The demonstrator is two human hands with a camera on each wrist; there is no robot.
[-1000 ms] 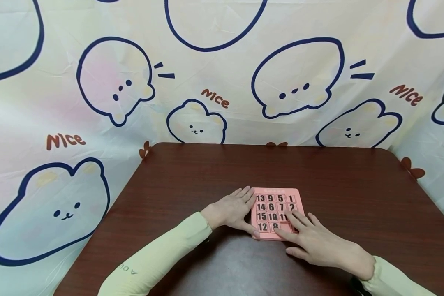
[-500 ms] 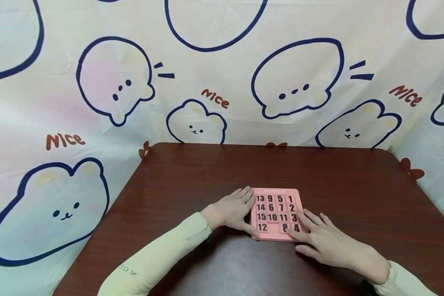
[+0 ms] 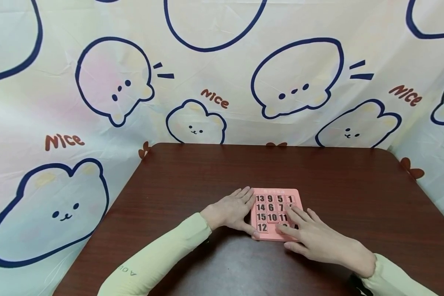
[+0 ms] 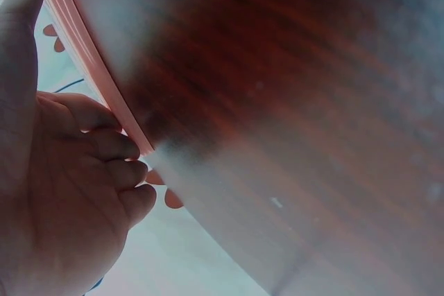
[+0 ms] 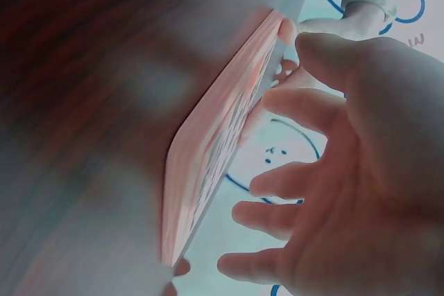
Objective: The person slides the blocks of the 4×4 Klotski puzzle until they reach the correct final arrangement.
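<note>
A pink sliding number puzzle (image 3: 268, 237) lies flat on the brown table. Its numbered tiles stand in rows, with a gap in the bottom row right of the 12. My left hand (image 3: 231, 210) rests along the puzzle's left side, fingers extended and thumb at the near left corner. In the left wrist view, thumb and fingers touch the puzzle's rim (image 4: 87, 60). Over the puzzle's right part lies my right hand (image 3: 318, 240), its fingers spread and nearly straight. The index fingertip is at the 8 tile, partly hiding it. The right-hand number column is mostly covered; fingertip contact is unclear.
The brown table (image 3: 192, 172) reaches back to a pale cloth backdrop (image 3: 237, 61) with cartoon bear outlines. Light green sleeves (image 3: 163, 257) cover both forearms. A dark band shows at the right wrist.
The 8 tile slid right by one place, leaving the gap beside the 12. My right hand drew back to the right, then returned left over the puzzle. My left hand stayed still.
</note>
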